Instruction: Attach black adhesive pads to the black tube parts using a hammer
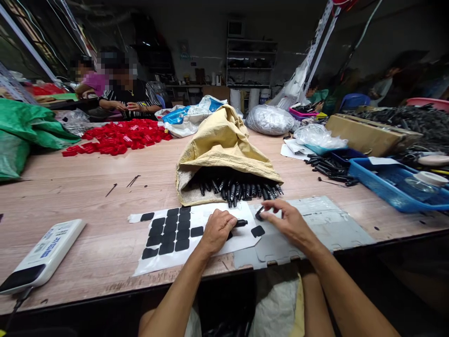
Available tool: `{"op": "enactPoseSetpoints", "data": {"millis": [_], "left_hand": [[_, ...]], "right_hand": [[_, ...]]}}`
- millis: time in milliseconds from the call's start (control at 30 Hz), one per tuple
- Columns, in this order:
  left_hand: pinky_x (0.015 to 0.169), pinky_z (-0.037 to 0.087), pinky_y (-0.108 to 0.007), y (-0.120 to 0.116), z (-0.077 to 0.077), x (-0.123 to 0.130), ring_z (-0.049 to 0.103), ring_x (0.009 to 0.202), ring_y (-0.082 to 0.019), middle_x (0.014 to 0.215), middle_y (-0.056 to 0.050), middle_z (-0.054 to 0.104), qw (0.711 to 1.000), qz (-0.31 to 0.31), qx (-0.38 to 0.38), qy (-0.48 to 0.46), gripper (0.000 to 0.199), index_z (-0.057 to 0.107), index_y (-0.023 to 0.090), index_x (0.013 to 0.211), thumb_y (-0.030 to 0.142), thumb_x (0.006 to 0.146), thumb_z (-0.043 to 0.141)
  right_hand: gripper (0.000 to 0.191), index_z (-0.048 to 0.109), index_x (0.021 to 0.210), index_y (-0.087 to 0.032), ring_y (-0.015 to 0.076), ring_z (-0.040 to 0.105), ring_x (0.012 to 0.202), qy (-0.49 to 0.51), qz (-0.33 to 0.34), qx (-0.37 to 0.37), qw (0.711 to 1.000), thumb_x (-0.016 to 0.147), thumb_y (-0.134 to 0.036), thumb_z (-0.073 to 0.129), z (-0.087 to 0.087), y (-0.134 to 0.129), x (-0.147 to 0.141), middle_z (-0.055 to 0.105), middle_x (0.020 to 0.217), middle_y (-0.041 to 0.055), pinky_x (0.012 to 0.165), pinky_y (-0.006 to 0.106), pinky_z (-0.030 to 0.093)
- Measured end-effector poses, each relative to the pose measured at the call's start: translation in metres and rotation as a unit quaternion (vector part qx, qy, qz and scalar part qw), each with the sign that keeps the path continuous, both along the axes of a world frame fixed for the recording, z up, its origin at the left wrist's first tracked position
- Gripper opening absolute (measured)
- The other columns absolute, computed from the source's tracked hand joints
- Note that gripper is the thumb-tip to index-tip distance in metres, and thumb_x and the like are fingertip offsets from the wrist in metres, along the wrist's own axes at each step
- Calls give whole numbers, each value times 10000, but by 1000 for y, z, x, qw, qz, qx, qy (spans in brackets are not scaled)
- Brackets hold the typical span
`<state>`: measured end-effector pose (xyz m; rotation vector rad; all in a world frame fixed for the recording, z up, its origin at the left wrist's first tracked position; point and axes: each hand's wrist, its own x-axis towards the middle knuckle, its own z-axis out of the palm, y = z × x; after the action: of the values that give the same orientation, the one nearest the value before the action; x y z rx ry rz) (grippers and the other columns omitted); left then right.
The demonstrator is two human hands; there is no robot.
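Note:
My left hand point(216, 230) is closed around a black pen-like cylinder point(241, 223), whose end sticks out to the right of the fingers. In my right hand point(285, 219), thumb and fingers pinch a small black square sticker point(259, 213). A similar loose black square point(257, 231) lies just below it, at the edge of a white backing sheet point(206, 213). Rows of black rounded squares point(170, 236) sit on this sheet left of my left hand. Beyond both hands, many black cylinders point(238, 189) spill from the mouth of a yellow woven sack point(224, 140).
A grey board point(312, 220) lies under my right hand. A blue tray point(393, 187) stands at right, a white scale-like device point(45, 252) at left. Red pieces point(119, 135) are heaped at the back left, where a person point(129, 96) sits. Black parts fill the far right.

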<state>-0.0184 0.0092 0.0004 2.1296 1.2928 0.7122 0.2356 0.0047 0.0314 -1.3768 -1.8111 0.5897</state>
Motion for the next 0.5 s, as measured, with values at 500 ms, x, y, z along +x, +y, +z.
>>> {"op": "enactPoseSetpoints", "data": {"millis": [500], "left_hand": [[843, 369, -370, -5, 13, 7, 498, 894, -229, 826, -37, 650, 999, 22, -4, 41, 362, 689, 213, 813, 384, 1010, 437]], "right_hand": [[313, 717, 898, -263, 165, 585, 717, -135, -163, -81, 974, 819, -527, 570, -35, 23, 98, 698, 849, 4, 669, 300, 428]]}}
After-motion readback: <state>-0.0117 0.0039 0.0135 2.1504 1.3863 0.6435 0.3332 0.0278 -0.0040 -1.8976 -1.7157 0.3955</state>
